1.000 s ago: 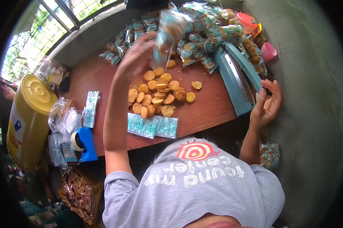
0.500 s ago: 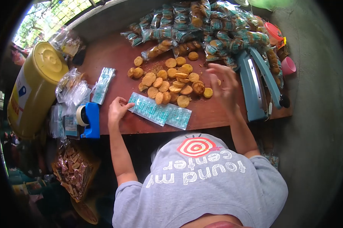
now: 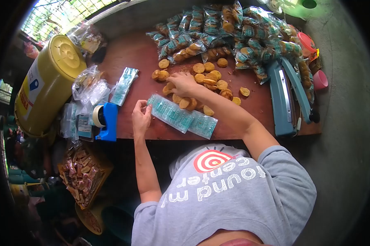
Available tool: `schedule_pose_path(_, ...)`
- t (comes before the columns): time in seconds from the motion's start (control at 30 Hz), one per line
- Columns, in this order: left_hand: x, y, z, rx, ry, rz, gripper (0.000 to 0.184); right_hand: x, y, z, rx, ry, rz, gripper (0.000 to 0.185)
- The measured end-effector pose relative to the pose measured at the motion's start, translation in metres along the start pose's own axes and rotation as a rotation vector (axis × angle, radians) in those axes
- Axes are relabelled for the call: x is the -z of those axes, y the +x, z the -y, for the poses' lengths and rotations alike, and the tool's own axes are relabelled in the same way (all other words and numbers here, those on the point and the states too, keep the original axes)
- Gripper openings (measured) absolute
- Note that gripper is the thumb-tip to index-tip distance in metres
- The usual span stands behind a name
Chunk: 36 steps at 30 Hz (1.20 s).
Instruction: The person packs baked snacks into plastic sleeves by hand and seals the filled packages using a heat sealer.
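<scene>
My left hand (image 3: 142, 116) pinches the left end of a clear plastic packet with teal print (image 3: 168, 111) at the table's front edge. A second printed packet (image 3: 203, 125) lies partly under it. Behind them is a loose pile of round golden cookies (image 3: 211, 79). Reaching across the pile, my right hand (image 3: 183, 85) curls its fingers over cookies on the left side; the fingertips are partly hidden. One darker cookie (image 3: 226, 94) sits at the pile's right, and a single cookie (image 3: 244, 91) lies apart.
Filled cookie packs (image 3: 250, 37) are heaped at the back. A blue-grey bag sealer (image 3: 284, 98) stands right, near a pink cup (image 3: 320, 80). On the left are a blue tape dispenser (image 3: 108, 123), more printed packets (image 3: 124, 86) and a yellow lidded container (image 3: 49, 84).
My right hand has moved left and down from the pile's right side onto the cookies at its left. My left hand keeps its pinch on the packet. The camera view has shifted slightly.
</scene>
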<state>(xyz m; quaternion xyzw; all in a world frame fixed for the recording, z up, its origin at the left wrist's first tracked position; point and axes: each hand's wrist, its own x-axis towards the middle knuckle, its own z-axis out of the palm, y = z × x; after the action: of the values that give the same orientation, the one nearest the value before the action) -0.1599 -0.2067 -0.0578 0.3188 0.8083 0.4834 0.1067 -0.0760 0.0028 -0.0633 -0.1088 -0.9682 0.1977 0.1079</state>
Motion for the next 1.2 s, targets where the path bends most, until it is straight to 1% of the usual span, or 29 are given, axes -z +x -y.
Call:
schedule_pose_path(0.03, -0.002, -0.001, 0.006, 0.000, 0.000, -0.003, 0.014, 0.006, -0.002, -0.001, -0.056, -0.008, 0.093, 0.037)
schedule_pose_path(0.1, -0.008, -0.003, 0.015, -0.074, -0.455, -0.111, 0.011, 0.020, -0.007, -0.009, -0.062, 0.014, 0.078, 0.037)
schedule_pose_path(0.13, -0.007, -0.006, 0.002, -0.072, -0.456, -0.111, 0.011, 0.026, -0.012, -0.013, -0.074, 0.040, 0.064, 0.037)
schedule_pose_path(0.17, -0.006, -0.009, -0.012, -0.026, -0.618, -0.162, 0.010, 0.032, -0.018, -0.019, -0.077, 0.039, 0.067, 0.037)
schedule_pose_path(0.2, -0.005, -0.011, -0.023, 0.021, -0.783, -0.213, 0.009, 0.039, -0.023, -0.027, -0.071, 0.123, 0.035, 0.037)
schedule_pose_path(0.23, -0.004, -0.012, -0.025, 0.025, -0.787, -0.209, 0.009, 0.043, -0.029, -0.035, -0.066, 0.207, 0.002, 0.038)
schedule_pose_path(0.27, -0.003, -0.012, -0.027, 0.007, -0.875, -0.183, 0.010, 0.044, -0.034, -0.043, -0.073, 0.273, -0.028, 0.037)
schedule_pose_path(0.3, -0.002, -0.011, -0.026, -0.011, -0.963, -0.156, 0.011, 0.051, -0.040, -0.045, -0.077, 0.269, -0.027, 0.037)
schedule_pose_path(0.37, -0.005, -0.008, -0.028, -0.035, -1.012, -0.134, 0.009, 0.070, -0.053, -0.047, -0.138, 0.502, -0.065, 0.033)
schedule_pose_path(0.4, -0.004, -0.009, -0.037, 0.001, -1.137, -0.035, 0.010, 0.072, -0.058, -0.052, -0.206, 0.500, -0.076, 0.033)
schedule_pose_path(0.43, -0.004, -0.009, -0.043, 0.036, -1.260, 0.066, 0.012, 0.075, -0.063, -0.058, -0.209, 0.498, -0.079, 0.033)
schedule_pose_path(0.47, -0.006, -0.008, -0.045, 0.036, -1.262, 0.070, 0.012, 0.078, -0.070, -0.063, -0.162, 0.408, -0.075, 0.034)
schedule_pose_path(0.5, -0.009, -0.007, -0.047, 0.006, -1.328, 0.235, 0.013, 0.081, -0.075, -0.064, -0.116, 0.320, -0.069, 0.035)
schedule_pose_path(0.53, -0.012, -0.006, -0.049, -0.024, -1.388, 0.403, 0.015, 0.083, -0.080, -0.064, -0.091, 0.322, -0.039, 0.035)
schedule_pose_path(0.57, -0.017, -0.006, -0.051, -0.023, -1.388, 0.408, 0.015, 0.080, -0.083, -0.064, -0.096, 0.322, -0.041, 0.035)
schedule_pose_path(0.63, -0.035, -0.005, -0.056, 0.180, -1.028, 0.185, 0.014, 0.070, -0.087, -0.064, -0.097, 0.528, 0.010, 0.035)
schedule_pose_path(0.67, -0.047, -0.005, -0.058, 0.179, -0.998, 0.151, 0.011, 0.065, -0.088, -0.066, -0.112, 0.525, 0.018, 0.033)
schedule_pose_path(0.7, -0.055, -0.006, -0.065, 0.178, -0.999, 0.155, 0.011, 0.068, -0.089, -0.063, -0.115, 0.523, 0.014, 0.033)
schedule_pose_path(0.77, -0.064, -0.009, -0.075, 0.207, -1.007, 0.260, 0.011, 0.075, -0.093, -0.056, -0.115, 0.361, 0.045, 0.035)
schedule_pose_path(0.8, -0.065, -0.007, -0.067, 0.216, -1.023, 0.382, 0.013, 0.076, -0.094, -0.053, -0.101, 0.388, 0.023, 0.042)
schedule_pose_path(0.9, -0.083, -0.009, -0.061, 0.181, -0.931, 0.326, 0.016, 0.076, -0.096, -0.060, -0.048, 0.381, 0.007, 0.043)
schedule_pose_path(0.93, -0.083, -0.010, -0.062, 0.238, -0.933, 0.373, 0.019, 0.077, -0.095, -0.061, -0.048, 0.382, 0.007, 0.043)
schedule_pose_path(1.0, -0.086, -0.011, -0.065, 0.226, -0.879, 0.355, 0.020, 0.081, -0.092, -0.061, -0.205, 0.469, -0.123, 0.037)
schedule_pose_path(1.03, -0.089, -0.011, -0.067, 0.214, -0.825, 0.336, 0.021, 0.080, -0.089, -0.063, -0.206, 0.468, -0.123, 0.037)
schedule_pose_path(1.1, -0.090, -0.012, -0.071, 0.228, -0.830, 0.344, 0.021, 0.076, -0.082, -0.066, -0.160, 0.770, -0.414, 0.025)
schedule_pose_path(1.13, -0.091, -0.012, -0.073, 0.242, -0.832, 0.354, 0.022, 0.097, -0.083, -0.041, -0.145, 1.207, -0.346, 0.018)
schedule_pose_path(1.17, -0.095, -0.013, -0.071, 0.244, -0.832, 0.359, 0.022, 0.098, -0.082, -0.037, -0.149, 1.206, -0.349, 0.018)
schedule_pose_path(1.2, -0.100, -0.012, -0.069, 0.185, -0.805, 0.356, 0.021, 0.099, -0.082, -0.035, -0.090, 1.150, -0.257, 0.018)
